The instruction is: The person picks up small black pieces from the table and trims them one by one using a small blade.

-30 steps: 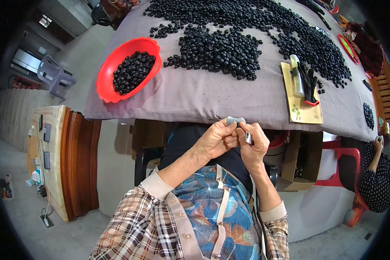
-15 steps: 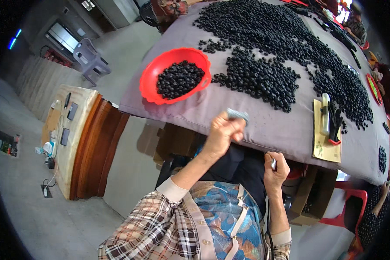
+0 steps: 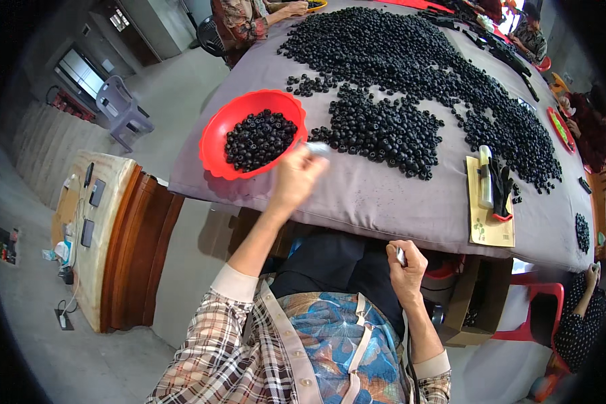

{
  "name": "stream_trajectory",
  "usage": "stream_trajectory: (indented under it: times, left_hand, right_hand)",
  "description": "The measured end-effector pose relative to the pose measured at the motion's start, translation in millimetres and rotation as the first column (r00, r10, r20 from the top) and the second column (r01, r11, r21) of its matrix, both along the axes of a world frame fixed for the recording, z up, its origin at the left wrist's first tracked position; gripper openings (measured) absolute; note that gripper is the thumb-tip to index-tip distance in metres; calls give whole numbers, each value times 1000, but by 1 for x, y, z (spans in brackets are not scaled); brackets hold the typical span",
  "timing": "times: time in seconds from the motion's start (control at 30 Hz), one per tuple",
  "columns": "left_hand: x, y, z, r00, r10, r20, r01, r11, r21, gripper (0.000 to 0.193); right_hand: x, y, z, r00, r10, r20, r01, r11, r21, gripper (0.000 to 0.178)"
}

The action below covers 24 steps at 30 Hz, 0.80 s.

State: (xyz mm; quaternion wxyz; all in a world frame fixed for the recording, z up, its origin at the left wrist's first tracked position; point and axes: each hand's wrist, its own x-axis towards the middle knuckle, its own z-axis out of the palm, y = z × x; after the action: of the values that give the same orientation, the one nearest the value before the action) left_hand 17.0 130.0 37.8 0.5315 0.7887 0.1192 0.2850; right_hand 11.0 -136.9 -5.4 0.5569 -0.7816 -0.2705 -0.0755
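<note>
My left hand (image 3: 295, 180) is raised beside the right rim of a red scalloped bowl (image 3: 212, 124). Its fingers are pinched on a small whitish-grey thing (image 3: 318, 149), too blurred for me to name. Inside the bowl lies a heap of small black round pieces (image 3: 259, 138), some showing a hole. Just off the table's front edge, above my lap, my right hand (image 3: 411, 273) is closed around a small pale, shiny object (image 3: 401, 256); most of it is hidden in the fist. A loose patch of the same black pieces (image 3: 387, 131) covers the cloth right of the bowl.
A grey cloth covers the table (image 3: 357, 195); a large black heap (image 3: 397, 47) spreads toward its far side. At right, a yellow card (image 3: 479, 225) bears a clear tube and black gloves (image 3: 501, 192). An open carton (image 3: 475, 303) stands below. Other people sit around the table.
My left hand has moved left and farther in, closer to the red bowl, still pinching the whitish thing. My right hand stays closed near the table edge. The whole view has shifted slightly.
</note>
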Motion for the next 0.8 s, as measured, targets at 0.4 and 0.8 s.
stream_trajectory:
  times: [0.4,0.8]
  left_hand:
    - [83,-56,-38,977,29,-211,82,862,500,25]
    - [88,-56,-34,950,8,-313,179,807,563,19]
  right_hand:
    - [5,-4,-7,999,-47,26,46,998,31,8]
    - [7,-5,-4,999,-27,25,27,999,31,7]
